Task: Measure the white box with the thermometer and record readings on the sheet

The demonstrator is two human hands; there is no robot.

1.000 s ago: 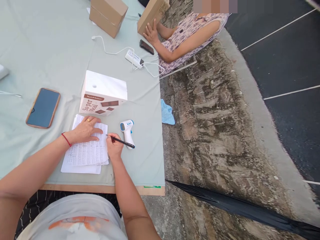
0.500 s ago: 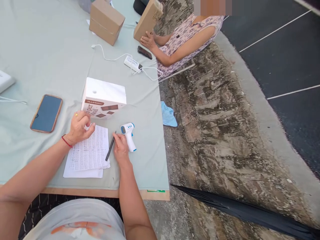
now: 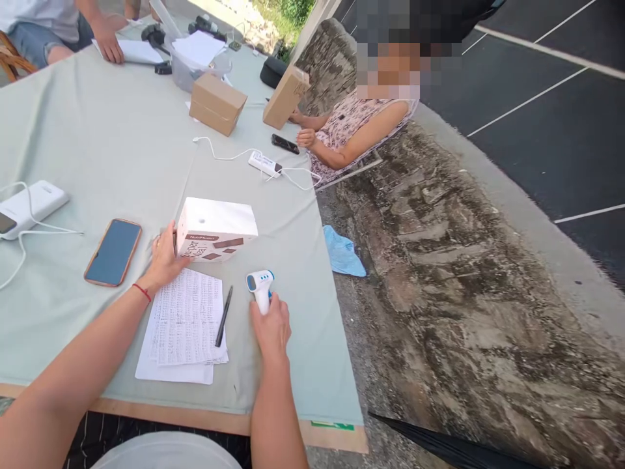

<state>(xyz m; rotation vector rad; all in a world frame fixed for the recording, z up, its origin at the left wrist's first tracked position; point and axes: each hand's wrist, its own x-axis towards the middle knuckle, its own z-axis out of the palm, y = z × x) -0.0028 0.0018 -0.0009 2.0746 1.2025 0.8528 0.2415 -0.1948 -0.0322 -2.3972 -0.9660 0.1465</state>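
Observation:
My left hand (image 3: 165, 259) is at the left end of a white and brown meal box (image 3: 217, 225), its thumb at the lower front corner and its fingers along the side. That box stands on the table. My right hand (image 3: 272, 326) is wrapped around the handle of a white and blue infrared thermometer (image 3: 261, 284), whose screen end points away from me. Between my arms lie sheets of paper (image 3: 183, 326) filled with small writing. A black pen (image 3: 224, 317) rests at their right edge, apart from both hands.
A phone (image 3: 113, 252) and a white power bank (image 3: 41, 205) with cables lie on the left. Farther back are a cardboard box (image 3: 218, 104), a white device (image 3: 264, 163) with a cable and a plastic tub (image 3: 183, 75). A co-worker (image 3: 364, 133) sits at right, holding another carton (image 3: 286, 96).
My right hand has left the pen and taken hold of the thermometer. My left hand has moved from above the papers to the meal box. The view has tilted up.

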